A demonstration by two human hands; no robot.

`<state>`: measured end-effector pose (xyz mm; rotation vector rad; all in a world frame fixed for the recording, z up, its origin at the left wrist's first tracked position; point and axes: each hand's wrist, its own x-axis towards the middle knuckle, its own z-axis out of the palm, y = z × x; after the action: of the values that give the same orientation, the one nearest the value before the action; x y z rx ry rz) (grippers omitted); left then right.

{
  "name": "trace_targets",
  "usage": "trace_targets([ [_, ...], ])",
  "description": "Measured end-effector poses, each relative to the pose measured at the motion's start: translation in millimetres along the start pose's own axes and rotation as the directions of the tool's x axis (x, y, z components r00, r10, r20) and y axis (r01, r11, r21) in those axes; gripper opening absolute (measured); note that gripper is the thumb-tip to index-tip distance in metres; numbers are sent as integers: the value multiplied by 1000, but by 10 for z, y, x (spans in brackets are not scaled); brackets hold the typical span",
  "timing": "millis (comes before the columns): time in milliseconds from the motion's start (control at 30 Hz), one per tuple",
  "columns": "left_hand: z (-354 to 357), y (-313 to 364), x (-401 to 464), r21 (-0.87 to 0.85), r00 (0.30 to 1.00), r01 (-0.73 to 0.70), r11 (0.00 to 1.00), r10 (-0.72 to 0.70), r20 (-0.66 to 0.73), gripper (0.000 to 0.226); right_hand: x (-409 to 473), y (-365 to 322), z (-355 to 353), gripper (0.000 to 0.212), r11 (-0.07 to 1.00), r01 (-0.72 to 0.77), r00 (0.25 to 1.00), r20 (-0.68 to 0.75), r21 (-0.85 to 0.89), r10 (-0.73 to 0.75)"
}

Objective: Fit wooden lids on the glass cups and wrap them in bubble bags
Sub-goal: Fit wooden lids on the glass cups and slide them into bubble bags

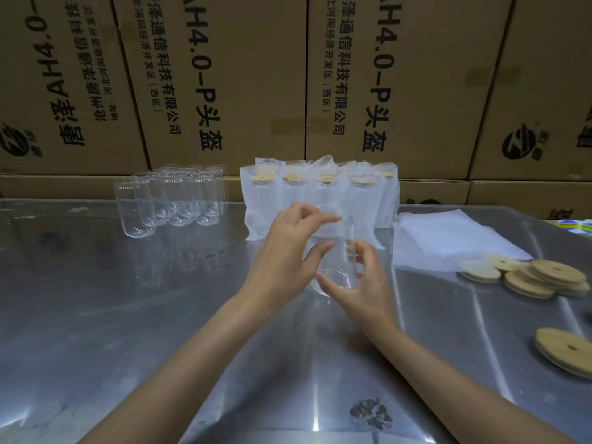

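Gripping one lidless glass cup (333, 251): left hand (285, 251) and right hand (362, 283).

We count five wrapped cups (320, 200), about ten bare cups (173, 200), one cup (333, 251) in two hands, one bag stack (448, 241), roughly eight loose lids (538, 277).

Dim, soft-focus view; overhead light glares in streaks off the shiny worktop (134, 315); wide-angle bending tilts the edges.
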<state>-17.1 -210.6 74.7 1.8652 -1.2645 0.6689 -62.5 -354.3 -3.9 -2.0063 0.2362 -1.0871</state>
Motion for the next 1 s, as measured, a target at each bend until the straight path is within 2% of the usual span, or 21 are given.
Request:
trace_targets([
  [67, 112, -30, -49, -129, 995, 95, 987, -98, -16, 58, 0, 11, -86, 73, 998, -54, 999, -1, 32, 54],
  [100, 178, -44, -87, -218, 981, 190, 957, -192, 12, 69, 5, 18, -121, 70, 995, -86, 996, -4, 53, 86],
  [167, 337, -67, -185, -409, 899, 435, 802, -407, 159, 83, 19, 37, -178, 66, 986, -138, 990, -7, 96, 139],
  [200, 429, -88, -241, -472, 851, 523, 710, -470, 234, 84, 25, 50, -204, 64, 981, -157, 987, 1, 116, 158],
  [267, 595, -125, -324, -509, 793, 605, 612, -517, 322, 75, 42, 74, -247, 59, 972, -180, 984, 30, 152, 177],
  [400, 740, -123, -312, -492, 758, 652, 577, -506, 411, 61, 82, 136, -332, 56, 958, -225, 974, 73, 178, 215],
  [600, 781, -115, -309, -454, 752, 657, 602, -479, 453, 69, 114, 173, -375, 57, 925, -316, 946, 149, 210, 289],
  [900, 818, -163, -325, -443, 755, 653, 614, -483, 444, 61, 70, 122, -413, 62, 908, -376, 911, 252, 186, 325],
  [1000, 833, -192, -316, -453, 754, 656, 604, -492, 436, 54, 98, 67, -479, 60, 836, -456, 877, 313, 305, 364],
])
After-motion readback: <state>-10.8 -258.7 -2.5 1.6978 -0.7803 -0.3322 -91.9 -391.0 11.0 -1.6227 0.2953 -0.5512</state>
